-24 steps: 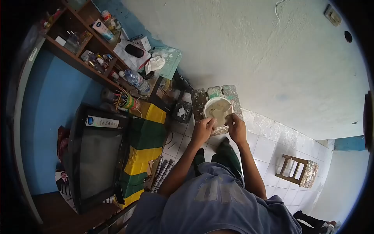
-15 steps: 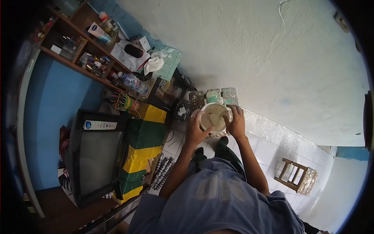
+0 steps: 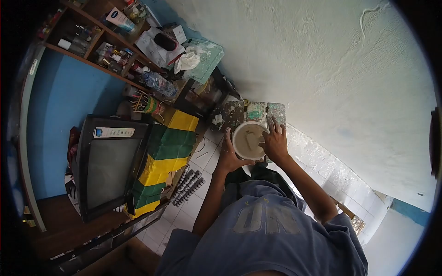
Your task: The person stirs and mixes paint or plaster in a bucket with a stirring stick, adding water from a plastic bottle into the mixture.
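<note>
A round white tub (image 3: pixel 248 123) of greyish-beige paste is between my hands, over a paint-spattered wooden stool (image 3: pixel 256 109). The paste has a raised streak near its middle. My left hand (image 3: pixel 230 155) wraps the tub's left side, its thumb stretched along the near edge. On the opposite side, my right hand (image 3: pixel 275 142) grips the rim, fingers along the outside and thumb over the edge. Greyish smears show on the fingers of the right hand.
Left stands a television (image 3: pixel 113 172) beside a yellow-and-green cloth (image 3: pixel 159 158). Above it are a plastic bottle (image 3: pixel 158 83) and a shelf (image 3: pixel 90 64) of small bottles. A bare wall (image 3: pixel 313 60) rises ahead. Another wooden stool (image 3: pixel 357 223) is partly behind my right arm.
The tub looks larger and nearer, and my body has moved closer to the stool. My left thumb has gone from inside the rim to the near side.
</note>
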Tool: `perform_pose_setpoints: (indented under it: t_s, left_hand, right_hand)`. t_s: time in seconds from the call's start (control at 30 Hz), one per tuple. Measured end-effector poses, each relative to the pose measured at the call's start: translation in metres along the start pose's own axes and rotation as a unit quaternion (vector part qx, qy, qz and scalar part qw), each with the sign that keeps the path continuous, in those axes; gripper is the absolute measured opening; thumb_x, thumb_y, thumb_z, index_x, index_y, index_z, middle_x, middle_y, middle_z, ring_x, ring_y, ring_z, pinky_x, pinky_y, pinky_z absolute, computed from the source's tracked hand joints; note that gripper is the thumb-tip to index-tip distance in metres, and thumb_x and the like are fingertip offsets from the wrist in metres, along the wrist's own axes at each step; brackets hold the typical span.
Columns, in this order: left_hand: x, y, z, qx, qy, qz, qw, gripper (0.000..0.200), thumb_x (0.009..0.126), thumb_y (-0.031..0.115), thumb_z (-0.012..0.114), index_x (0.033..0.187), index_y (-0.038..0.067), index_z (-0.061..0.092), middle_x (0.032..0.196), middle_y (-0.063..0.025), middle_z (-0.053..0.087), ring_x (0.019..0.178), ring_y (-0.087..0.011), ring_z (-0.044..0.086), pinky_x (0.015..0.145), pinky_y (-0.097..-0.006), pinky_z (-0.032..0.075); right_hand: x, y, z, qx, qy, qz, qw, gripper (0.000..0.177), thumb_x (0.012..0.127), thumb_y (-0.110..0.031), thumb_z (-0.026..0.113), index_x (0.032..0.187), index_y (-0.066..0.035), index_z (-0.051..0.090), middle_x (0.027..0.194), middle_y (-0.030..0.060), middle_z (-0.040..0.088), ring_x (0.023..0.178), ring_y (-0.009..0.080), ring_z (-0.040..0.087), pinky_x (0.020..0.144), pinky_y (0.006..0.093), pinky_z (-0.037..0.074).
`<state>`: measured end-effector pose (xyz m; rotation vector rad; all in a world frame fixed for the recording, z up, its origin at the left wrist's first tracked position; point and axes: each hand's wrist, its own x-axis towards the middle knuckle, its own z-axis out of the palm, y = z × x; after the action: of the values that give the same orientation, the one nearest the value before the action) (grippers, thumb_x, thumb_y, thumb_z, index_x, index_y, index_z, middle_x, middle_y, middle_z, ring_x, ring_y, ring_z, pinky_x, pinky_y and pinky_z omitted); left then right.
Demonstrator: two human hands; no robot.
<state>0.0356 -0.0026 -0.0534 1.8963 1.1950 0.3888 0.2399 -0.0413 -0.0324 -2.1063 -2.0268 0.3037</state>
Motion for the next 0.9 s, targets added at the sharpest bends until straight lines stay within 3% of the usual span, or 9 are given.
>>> perform_pose_setpoints:
  t_s: [0.07, 0.27, 0.37, 0.47, 0.57, 0.9]
  left_hand:
    - [0.000, 0.000, -0.002, -0.017, -0.022, 0.002, 1.000, 0.147, 0.043, 0.046, 0.092, 0.144, -0.004, -0.002, 0.148, -0.0303, 0.015, 0.138, -0.0426, 0.019, 0.113, -0.0469, 0.022]
    - [0.006, -0.012, 0.004, -0.016, -0.026, 0.026, 0.999, 0.145, 0.043, 0.043, 0.092, 0.144, -0.007, 0.000, 0.148, -0.0312, 0.013, 0.139, -0.0419, 0.017, 0.114, -0.0461, 0.021]
    - [0.009, -0.017, 0.005, -0.027, -0.024, 0.038, 0.999, 0.144, 0.043, 0.041, 0.092, 0.144, -0.006, 0.001, 0.149, -0.0303, 0.013, 0.140, -0.0411, 0.016, 0.113, -0.0460, 0.021]
    - [0.012, -0.014, -0.005, -0.035, -0.027, 0.054, 0.998, 0.143, 0.044, 0.039, 0.092, 0.145, -0.003, 0.000, 0.150, -0.0282, 0.012, 0.140, -0.0407, 0.016, 0.113, -0.0462, 0.024]
    - [0.019, -0.016, -0.015, -0.037, -0.046, 0.072, 0.996, 0.142, 0.046, 0.037, 0.092, 0.146, 0.001, -0.002, 0.151, -0.0257, 0.012, 0.140, -0.0401, 0.016, 0.112, -0.0458, 0.027]
    - [0.038, -0.038, -0.032, -0.032, -0.091, 0.099, 0.990, 0.142, 0.047, 0.036, 0.091, 0.147, 0.004, -0.004, 0.152, -0.0236, 0.011, 0.140, -0.0378, 0.019, 0.112, -0.0427, 0.028]
  right_hand:
    - [0.008, 0.000, 0.003, -0.030, -0.053, -0.004, 0.998, 0.029, 0.077, -0.023, 0.069, 0.099, -0.005, 0.065, 0.144, 0.0192, 0.034, 0.141, 0.0335, 0.018, 0.110, 0.0539, 0.021]
    - [0.014, -0.014, -0.009, -0.006, -0.010, -0.058, 0.998, 0.022, 0.082, -0.020, 0.062, 0.099, -0.006, 0.064, 0.139, 0.0166, 0.041, 0.135, 0.0298, 0.030, 0.104, 0.0501, 0.029]
    - [0.021, -0.020, -0.019, 0.045, 0.035, -0.034, 0.998, 0.021, 0.082, -0.019, 0.061, 0.098, -0.006, 0.064, 0.123, 0.0133, 0.053, 0.122, 0.0271, 0.043, 0.094, 0.0468, 0.035]
    - [0.028, -0.021, -0.014, 0.044, 0.003, -0.020, 0.999, 0.019, 0.080, -0.017, 0.062, 0.096, -0.007, 0.063, 0.103, 0.0095, 0.060, 0.107, 0.0254, 0.052, 0.084, 0.0437, 0.038]
    - [0.031, -0.018, 0.013, -0.001, 0.032, -0.039, 0.999, 0.019, 0.076, -0.017, 0.067, 0.094, -0.011, 0.065, 0.089, 0.0060, 0.060, 0.101, 0.0232, 0.054, 0.081, 0.0395, 0.040]
    - [0.013, -0.038, 0.017, 0.046, 0.027, -0.045, 0.998, 0.015, 0.076, -0.015, 0.066, 0.088, -0.007, 0.062, 0.088, 0.0086, 0.059, 0.094, 0.0261, 0.058, 0.075, 0.0394, 0.046]
